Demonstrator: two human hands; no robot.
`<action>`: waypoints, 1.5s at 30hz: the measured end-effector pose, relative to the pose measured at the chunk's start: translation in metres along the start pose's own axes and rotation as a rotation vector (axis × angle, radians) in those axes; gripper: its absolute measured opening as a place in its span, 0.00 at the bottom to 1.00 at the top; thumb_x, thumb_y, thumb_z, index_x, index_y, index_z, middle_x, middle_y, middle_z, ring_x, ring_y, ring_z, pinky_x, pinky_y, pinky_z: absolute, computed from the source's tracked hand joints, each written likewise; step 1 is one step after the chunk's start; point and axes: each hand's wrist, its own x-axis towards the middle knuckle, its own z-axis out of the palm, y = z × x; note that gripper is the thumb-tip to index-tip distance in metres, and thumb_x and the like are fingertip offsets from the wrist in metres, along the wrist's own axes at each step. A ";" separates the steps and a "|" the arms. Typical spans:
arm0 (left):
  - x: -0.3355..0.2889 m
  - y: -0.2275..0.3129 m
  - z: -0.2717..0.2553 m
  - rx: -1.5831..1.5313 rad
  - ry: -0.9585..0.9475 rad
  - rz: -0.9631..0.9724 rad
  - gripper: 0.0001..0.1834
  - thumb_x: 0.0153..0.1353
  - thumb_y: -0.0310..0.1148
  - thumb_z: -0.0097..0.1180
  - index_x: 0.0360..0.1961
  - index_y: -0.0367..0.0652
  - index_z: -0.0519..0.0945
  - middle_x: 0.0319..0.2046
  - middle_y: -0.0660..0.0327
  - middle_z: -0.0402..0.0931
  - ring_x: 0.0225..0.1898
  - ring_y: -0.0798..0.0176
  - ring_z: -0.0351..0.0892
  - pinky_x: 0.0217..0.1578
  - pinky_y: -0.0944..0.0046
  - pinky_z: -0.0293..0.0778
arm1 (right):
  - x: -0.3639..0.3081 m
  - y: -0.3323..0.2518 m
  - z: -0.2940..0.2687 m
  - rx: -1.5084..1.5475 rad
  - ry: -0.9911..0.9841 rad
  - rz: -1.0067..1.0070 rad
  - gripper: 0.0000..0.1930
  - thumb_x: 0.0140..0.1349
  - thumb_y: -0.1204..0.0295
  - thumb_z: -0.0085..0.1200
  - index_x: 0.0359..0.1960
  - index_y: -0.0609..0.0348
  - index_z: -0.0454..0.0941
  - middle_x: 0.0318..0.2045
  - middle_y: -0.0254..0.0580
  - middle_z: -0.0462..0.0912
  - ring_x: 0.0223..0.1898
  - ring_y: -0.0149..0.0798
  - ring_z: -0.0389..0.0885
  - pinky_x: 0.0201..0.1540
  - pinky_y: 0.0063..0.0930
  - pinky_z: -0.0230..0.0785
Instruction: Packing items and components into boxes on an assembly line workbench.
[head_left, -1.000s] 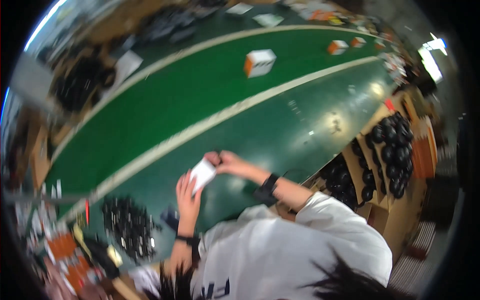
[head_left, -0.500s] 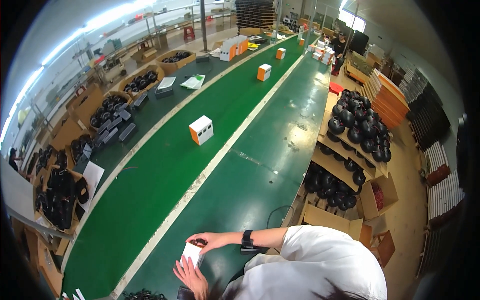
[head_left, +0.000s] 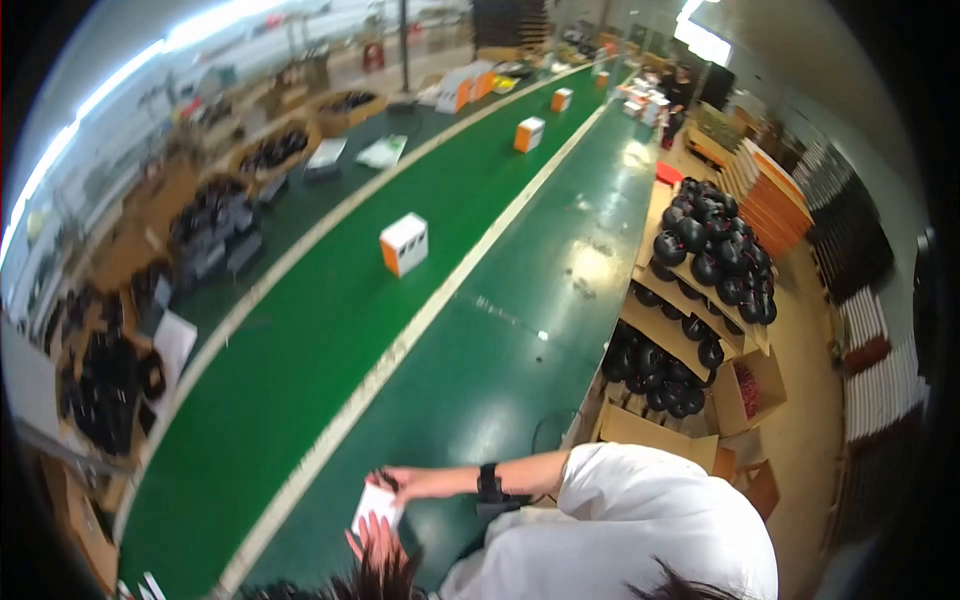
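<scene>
A small white box (head_left: 374, 506) is between my two hands at the near end of the bench. My left hand (head_left: 378, 540) grips its near side, fingers laid along the white face. At the far end of the box, my right hand (head_left: 408, 483) bends its fingers around a small dark item (head_left: 383, 480) at the top edge. That item is partly hidden and too blurred to name. A black band (head_left: 490, 484) circles my right wrist.
The green conveyor belt (head_left: 300, 340) alongside carries several white-and-orange boxes (head_left: 404, 244). Round black items (head_left: 715, 240) fill stacked cartons at right. Cartons of dark parts (head_left: 105, 385) line the left side. A person (head_left: 678, 95) is at the far end.
The view has shifted slightly and blurred. My right hand has moved a little left over the box's far end; my left hand stays on the box.
</scene>
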 end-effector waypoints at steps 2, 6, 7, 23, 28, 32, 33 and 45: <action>0.008 0.009 -0.002 0.044 -0.008 0.002 0.19 0.56 0.24 0.48 0.50 0.36 0.69 0.55 0.48 0.65 0.59 0.46 0.60 0.58 0.37 0.49 | -0.010 -0.017 0.004 0.046 0.043 0.055 0.27 0.45 0.78 0.52 0.51 0.60 0.63 0.45 0.29 0.66 0.51 0.24 0.61 0.55 0.21 0.55; 0.033 0.020 -0.008 -0.062 0.039 -0.004 0.17 0.55 0.26 0.51 0.48 0.42 0.73 0.55 0.59 0.67 0.60 0.54 0.60 0.60 0.42 0.48 | -0.019 0.002 -0.015 0.046 0.238 0.060 0.32 0.48 0.83 0.49 0.59 0.61 0.57 0.45 0.29 0.66 0.49 0.26 0.65 0.54 0.23 0.59; 0.029 0.017 -0.011 -0.063 0.046 -0.018 0.17 0.55 0.26 0.51 0.48 0.42 0.73 0.54 0.61 0.68 0.60 0.55 0.60 0.60 0.43 0.49 | -0.014 -0.012 0.001 0.108 0.252 0.095 0.30 0.49 0.83 0.49 0.58 0.62 0.58 0.42 0.29 0.66 0.47 0.25 0.65 0.53 0.21 0.59; 0.039 0.016 -0.024 -0.210 0.031 -0.110 0.18 0.52 0.31 0.57 0.46 0.43 0.74 0.55 0.58 0.66 0.57 0.55 0.63 0.57 0.49 0.55 | -0.013 -0.018 -0.008 -0.434 0.140 -0.026 0.24 0.46 0.79 0.61 0.48 0.60 0.68 0.56 0.36 0.65 0.44 0.25 0.64 0.45 0.20 0.60; 0.040 0.006 -0.018 -0.254 0.063 -0.166 0.23 0.49 0.32 0.60 0.49 0.43 0.72 0.58 0.50 0.59 0.55 0.44 0.62 0.51 0.50 0.65 | -0.001 -0.026 -0.019 -0.419 0.046 0.035 0.23 0.46 0.79 0.61 0.46 0.61 0.70 0.56 0.39 0.65 0.49 0.30 0.67 0.49 0.23 0.62; 0.038 0.007 -0.011 -0.250 0.095 -0.129 0.23 0.48 0.31 0.60 0.48 0.44 0.72 0.58 0.49 0.59 0.53 0.43 0.62 0.50 0.50 0.65 | 0.003 -0.042 -0.022 -0.566 -0.052 0.002 0.12 0.48 0.80 0.59 0.32 0.61 0.69 0.57 0.43 0.65 0.49 0.34 0.71 0.47 0.25 0.67; 0.038 0.007 -0.010 -0.252 0.094 -0.128 0.23 0.48 0.31 0.60 0.48 0.44 0.72 0.58 0.49 0.59 0.53 0.43 0.62 0.50 0.50 0.65 | 0.003 -0.046 -0.022 -0.566 -0.050 0.003 0.12 0.48 0.80 0.59 0.32 0.61 0.69 0.57 0.43 0.65 0.49 0.34 0.71 0.47 0.25 0.67; 0.034 0.002 -0.012 -0.302 0.080 -0.085 0.22 0.48 0.28 0.59 0.48 0.44 0.72 0.60 0.49 0.56 0.54 0.40 0.59 0.52 0.46 0.62 | 0.018 -0.075 -0.018 -0.934 -0.386 -0.108 0.12 0.42 0.87 0.55 0.23 0.62 0.63 0.54 0.44 0.68 0.56 0.50 0.66 0.49 0.33 0.67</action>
